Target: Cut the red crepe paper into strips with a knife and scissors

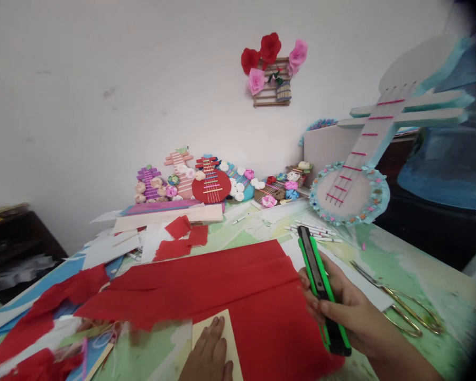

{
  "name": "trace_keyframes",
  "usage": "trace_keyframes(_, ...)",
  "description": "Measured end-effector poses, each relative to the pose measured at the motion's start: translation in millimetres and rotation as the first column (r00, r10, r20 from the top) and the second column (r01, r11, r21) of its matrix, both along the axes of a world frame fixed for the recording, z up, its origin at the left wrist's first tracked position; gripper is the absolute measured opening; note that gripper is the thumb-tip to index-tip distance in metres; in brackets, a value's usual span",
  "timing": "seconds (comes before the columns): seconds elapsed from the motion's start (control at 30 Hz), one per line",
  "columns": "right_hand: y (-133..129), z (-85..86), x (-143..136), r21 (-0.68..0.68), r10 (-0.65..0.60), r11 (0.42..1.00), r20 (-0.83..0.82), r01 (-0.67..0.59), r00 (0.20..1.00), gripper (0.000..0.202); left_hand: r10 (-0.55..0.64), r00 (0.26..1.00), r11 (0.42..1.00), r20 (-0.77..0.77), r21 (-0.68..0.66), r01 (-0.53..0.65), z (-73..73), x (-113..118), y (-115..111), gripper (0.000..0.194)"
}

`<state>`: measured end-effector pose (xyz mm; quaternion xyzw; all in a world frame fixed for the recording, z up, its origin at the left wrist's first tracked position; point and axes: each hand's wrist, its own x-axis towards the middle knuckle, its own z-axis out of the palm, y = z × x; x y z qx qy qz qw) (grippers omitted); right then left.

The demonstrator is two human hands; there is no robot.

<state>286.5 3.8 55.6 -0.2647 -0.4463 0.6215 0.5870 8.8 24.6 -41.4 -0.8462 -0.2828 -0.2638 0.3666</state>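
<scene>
A large red sheet (262, 296) lies folded across the front of the table. My left hand (208, 354) rests flat on a pale yellow card (229, 330), which lies partly over the red sheet; its fingers are stretched out. Above the right part of the sheet, my right hand (341, 304) grips a green and black utility knife (319, 275), tilted with its dark tip end up and away from me. Whether any blade sticks out cannot be made out.
Gold-handled scissors (404, 304) lie at the right. Red scraps (180, 238), thin markers (313, 230) and white paper (111, 248) are farther back. Decorated instrument models, among them a red one (211, 188) and a large white one (349, 180), stand near the wall.
</scene>
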Motion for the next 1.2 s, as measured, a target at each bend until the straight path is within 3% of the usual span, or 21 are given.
trace_keyframes(0.07,-2,-0.9,0,-0.038,-0.002,0.999,0.003,0.002,1.000,0.078,-0.003,1.000,1.000,0.022,0.003,0.003,0.1,0,0,0.024)
trace_keyframes(0.27,-2,-1.3,2,0.018,0.084,0.996,0.055,-0.085,0.995,0.056,-0.041,0.998,0.999,0.046,0.010,0.041,1.5,1,1,0.023)
trace_keyframes(0.4,1,-4.8,3,0.029,0.107,0.994,0.016,-0.108,0.994,0.046,-0.021,0.998,0.996,0.054,-0.084,0.026,-7.5,-4,1,0.025)
trace_keyframes(0.53,2,-8.8,3,0.035,0.102,0.994,-0.019,-0.101,0.995,0.044,-0.004,0.998,0.988,0.068,-0.152,0.014,-12.6,-7,-1,0.034)
trace_keyframes(0.83,-3,-11.3,3,0.094,0.103,0.990,0.023,-0.105,0.994,0.041,-0.026,0.992,0.987,0.125,-0.155,0.045,-9.0,-5,-3,0.034)
trace_keyframes(1.07,0,-10.2,1,0.087,0.095,0.992,0.005,-0.095,0.995,0.049,-0.023,0.996,0.988,0.088,-0.148,0.036,-9.1,-7,-1,0.031)
trace_keyframes(1.2,-2,-12.8,-5,-0.016,0.131,0.991,-0.025,-0.131,0.991,0.074,-0.011,0.998,0.995,0.057,-0.094,0.017,4.1,0,-3,0.024)
